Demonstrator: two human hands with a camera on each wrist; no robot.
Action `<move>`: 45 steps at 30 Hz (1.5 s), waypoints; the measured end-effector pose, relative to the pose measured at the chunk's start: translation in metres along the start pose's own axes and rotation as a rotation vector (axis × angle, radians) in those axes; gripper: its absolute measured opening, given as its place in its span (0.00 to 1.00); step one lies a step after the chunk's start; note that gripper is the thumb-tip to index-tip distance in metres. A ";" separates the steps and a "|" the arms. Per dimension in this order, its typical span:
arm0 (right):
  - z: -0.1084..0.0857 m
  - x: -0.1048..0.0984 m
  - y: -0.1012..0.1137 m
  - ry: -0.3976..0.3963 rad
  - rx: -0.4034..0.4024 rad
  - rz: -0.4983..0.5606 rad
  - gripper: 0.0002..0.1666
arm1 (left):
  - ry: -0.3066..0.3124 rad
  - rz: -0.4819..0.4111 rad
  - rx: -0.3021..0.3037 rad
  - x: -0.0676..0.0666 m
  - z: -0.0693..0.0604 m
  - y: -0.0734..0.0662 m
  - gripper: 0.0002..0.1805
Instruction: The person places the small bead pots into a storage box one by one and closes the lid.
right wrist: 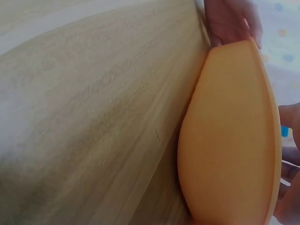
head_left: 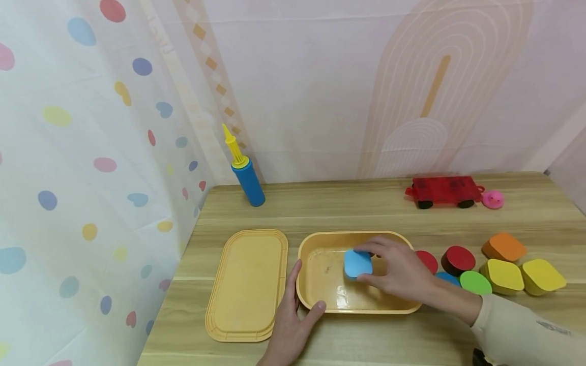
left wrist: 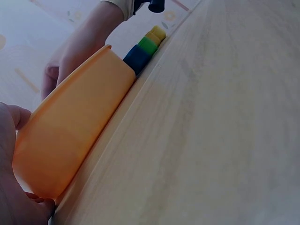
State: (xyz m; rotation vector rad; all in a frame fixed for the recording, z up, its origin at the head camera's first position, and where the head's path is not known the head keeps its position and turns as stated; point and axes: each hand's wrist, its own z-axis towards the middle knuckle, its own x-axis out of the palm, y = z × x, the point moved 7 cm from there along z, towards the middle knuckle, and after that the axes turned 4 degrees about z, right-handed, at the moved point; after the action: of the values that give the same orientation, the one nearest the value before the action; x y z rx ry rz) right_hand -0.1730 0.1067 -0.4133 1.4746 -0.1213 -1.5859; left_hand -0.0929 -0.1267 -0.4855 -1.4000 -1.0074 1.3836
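Note:
A yellow-orange rectangular container (head_left: pixel 320 308) stands on the wooden table. My right hand (head_left: pixel 403 269) pinches a light blue rounded block (head_left: pixel 358 264) between thumb and fingers, over the inside of the container. My left hand (head_left: pixel 290 320) holds the container's left end, thumb at the near rim and fingers along the side. In the left wrist view the left hand (left wrist: pixel 11 164) touches the container's wall (left wrist: pixel 75 122). The right wrist view shows the container's outer wall (right wrist: pixel 227 136), with the right hand (right wrist: pixel 290 164) beyond its rim and a sliver of blue between the fingers.
A matching flat lid (head_left: pixel 247 284) lies left of the container. Right of it are red blocks (head_left: pixel 458 259), a green block (head_left: pixel 475 282), yellow blocks (head_left: pixel 542 276), an orange block (head_left: pixel 503 247) and a blue one (head_left: pixel 447 278). Behind stand a blue pump (head_left: pixel 249 183), a red cart (head_left: pixel 444 190) and a pink toy (head_left: pixel 493 200).

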 end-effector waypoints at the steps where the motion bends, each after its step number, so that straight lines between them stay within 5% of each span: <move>1: 0.001 0.002 0.001 0.003 -0.004 -0.003 0.31 | 0.000 0.002 0.001 0.000 0.000 0.000 0.51; 15: 0.022 0.025 0.009 0.060 0.043 -0.025 0.33 | 0.008 0.004 0.010 0.000 0.000 0.000 0.51; 30: 0.046 0.045 0.010 0.069 -0.001 0.098 0.30 | 0.020 0.000 0.006 0.001 0.001 0.001 0.51; 45: 0.054 0.058 0.017 0.058 -0.047 0.103 0.30 | 0.028 -0.005 -0.012 0.001 0.000 0.001 0.50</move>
State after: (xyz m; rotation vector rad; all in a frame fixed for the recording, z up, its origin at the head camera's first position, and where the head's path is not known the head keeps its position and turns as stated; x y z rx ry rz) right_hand -0.1987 0.0315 -0.4306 1.4531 -0.1239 -1.4532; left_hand -0.0930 -0.1264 -0.4865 -1.4206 -1.0020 1.3532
